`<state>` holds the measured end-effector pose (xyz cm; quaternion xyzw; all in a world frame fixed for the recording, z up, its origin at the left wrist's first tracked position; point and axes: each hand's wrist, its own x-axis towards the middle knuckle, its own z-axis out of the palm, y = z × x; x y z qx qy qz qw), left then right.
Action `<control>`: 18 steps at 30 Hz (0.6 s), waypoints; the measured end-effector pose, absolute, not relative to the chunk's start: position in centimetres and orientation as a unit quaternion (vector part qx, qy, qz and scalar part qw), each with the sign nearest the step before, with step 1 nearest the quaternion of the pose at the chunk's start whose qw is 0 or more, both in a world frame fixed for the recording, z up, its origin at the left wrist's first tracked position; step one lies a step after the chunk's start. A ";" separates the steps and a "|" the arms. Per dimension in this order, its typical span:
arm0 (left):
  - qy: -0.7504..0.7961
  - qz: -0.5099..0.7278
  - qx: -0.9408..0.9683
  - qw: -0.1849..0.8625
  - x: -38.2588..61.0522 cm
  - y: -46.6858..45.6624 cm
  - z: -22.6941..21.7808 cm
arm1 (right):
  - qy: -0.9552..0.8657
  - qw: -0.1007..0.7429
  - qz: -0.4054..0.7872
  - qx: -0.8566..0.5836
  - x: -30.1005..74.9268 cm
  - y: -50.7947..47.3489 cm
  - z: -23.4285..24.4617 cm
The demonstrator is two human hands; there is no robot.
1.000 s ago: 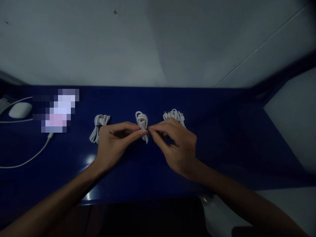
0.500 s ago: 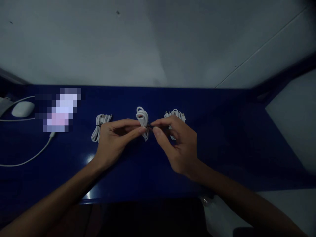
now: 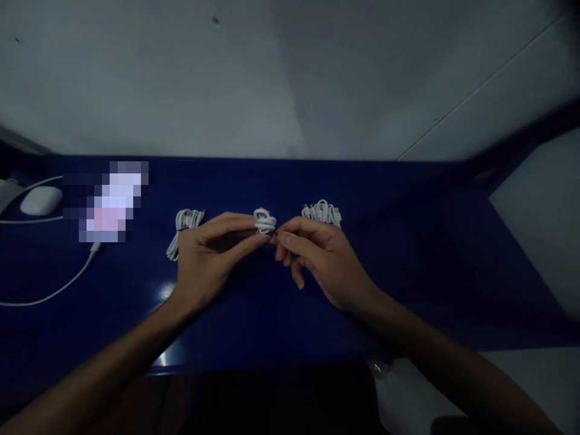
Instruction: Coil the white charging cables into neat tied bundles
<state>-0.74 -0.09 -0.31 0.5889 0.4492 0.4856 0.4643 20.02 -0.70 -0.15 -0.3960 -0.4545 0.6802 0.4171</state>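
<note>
- The middle cable bundle shows only its top loops; its lower part is hidden behind the fingertips of the left hand and right hand.
- The right cable bundle is partly covered by the right hand's knuckles.
- A pixelated patch near the counter's far left edge blurs whatever lies there.
- The white cord runs off the picture's left edge.
- Both forearms are cut off at the bottom edge.
- Dim light makes the tie on the middle bundle too small to tell.

Looks like a desk or work nook in an office or home. Glossy blue tabletop against a plain grey wall; white computer mouse and trailing cable at left of frame.
</note>
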 end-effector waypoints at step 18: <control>0.447 0.494 0.590 0.456 -1.0 0.1 -1.2 | -0.575 0.461 0.511 -0.441 20.0 -1.0 0.1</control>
